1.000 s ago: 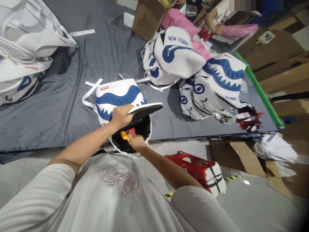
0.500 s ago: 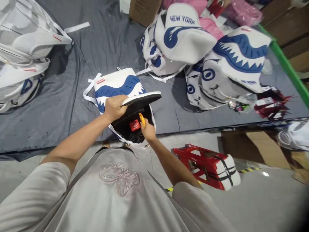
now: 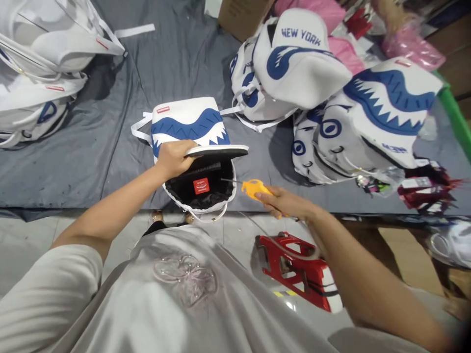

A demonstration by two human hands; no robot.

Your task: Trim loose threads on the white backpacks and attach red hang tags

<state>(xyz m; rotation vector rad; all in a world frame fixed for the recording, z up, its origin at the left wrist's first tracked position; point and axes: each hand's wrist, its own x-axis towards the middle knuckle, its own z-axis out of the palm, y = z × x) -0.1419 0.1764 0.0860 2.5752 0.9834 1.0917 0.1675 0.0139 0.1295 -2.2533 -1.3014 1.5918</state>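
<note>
Lying at the near edge of a table draped in grey cloth (image 3: 110, 147), a white backpack (image 3: 189, 122) with a blue shark-mouth print is seen from the head camera, its top flap (image 3: 217, 151) lifted so that the black lining and a small red label (image 3: 201, 186) are exposed. The flap is pinched at its left corner by the left hand (image 3: 172, 158), fingers closed over the rim and thumb underneath. An orange tagging gun (image 3: 255, 188) is gripped by the right hand (image 3: 285, 203), fingers wrapped fully round the handle, with the thin needle pointed toward the bag's opening but held just clear of it, to the right.

The backpack is judged to be light and soft-walled, apt to sag or slide on the cloth unless steadied; the stiffer flap edge is judged the best place to hold. The gun looks rigid and light, and its needle fine enough to bend.

Similar backpacks are heaped at the far right (image 3: 331, 98) and at the far left (image 3: 40, 73). A red stool (image 3: 294, 264) is lying tipped on the floor below the right forearm.
</note>
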